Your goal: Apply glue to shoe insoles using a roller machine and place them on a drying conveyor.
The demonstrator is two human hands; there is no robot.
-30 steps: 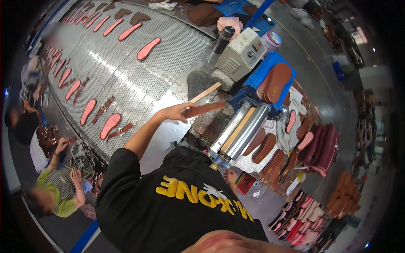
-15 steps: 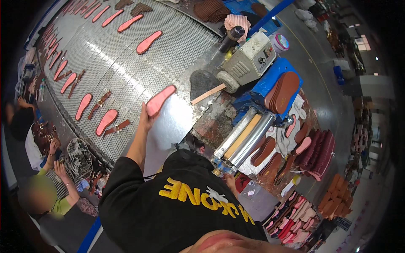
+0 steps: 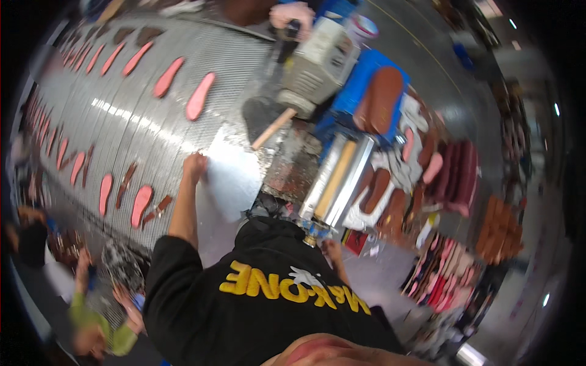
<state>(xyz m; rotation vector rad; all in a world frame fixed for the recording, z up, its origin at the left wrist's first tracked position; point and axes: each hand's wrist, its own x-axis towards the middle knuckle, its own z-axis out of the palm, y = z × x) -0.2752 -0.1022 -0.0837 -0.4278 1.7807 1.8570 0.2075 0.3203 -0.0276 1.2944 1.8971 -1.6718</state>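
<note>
My left hand is over the conveyor's near end, beside a shiny metal plate. Its fingers look curled in, with nothing visible in them. Just beyond it, a pink insole lies flat on the mesh conveyor belt. Another pink insole lies to its left. At my right side, my right hand hangs low near the end of a roller machine; its fingers are mostly hidden. A stack of brown soles rests on the machine's blue housing.
More pink insoles and brown buckled straps line the belt's left side. A grey motor box and a wooden stick stand ahead. Maroon stacked pieces lie right. Another person works at lower left.
My left hand has let go of the pink insole, which now lies on the belt, and has drawn back toward me. The view has shifted, and the right hand stays by the machine.
</note>
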